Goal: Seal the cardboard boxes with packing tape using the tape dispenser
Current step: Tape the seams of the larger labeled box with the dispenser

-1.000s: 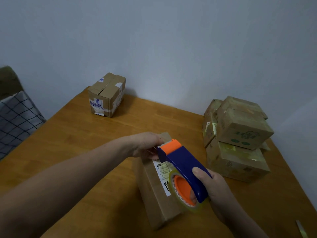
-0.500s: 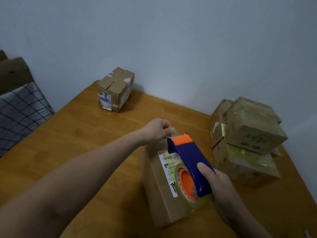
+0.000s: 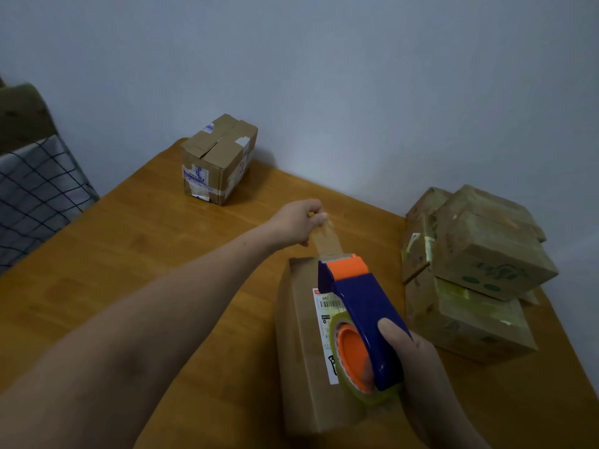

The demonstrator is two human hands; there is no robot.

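A long cardboard box [image 3: 301, 345] with a white shipping label lies on the wooden table [image 3: 136, 270] in front of me. My right hand [image 3: 411, 361] grips a blue and orange tape dispenser [image 3: 359, 312] held over the box's top. My left hand [image 3: 301, 223] pinches the free end of the clear tape [image 3: 327, 239], stretched out from the dispenser's orange head past the box's far end. The roll sits low in the dispenser, by my right thumb.
A small taped box [image 3: 217, 160] stands at the table's far left corner near the wall. A stack of several cardboard boxes [image 3: 476, 270] sits at the right, close to the dispenser. A checked cloth [image 3: 35, 189] lies off the table's left edge.
My left hand has drawn away from the dispenser head toward the far side, pulling out a strip of tape. The dispenser stays in my right hand over the box.
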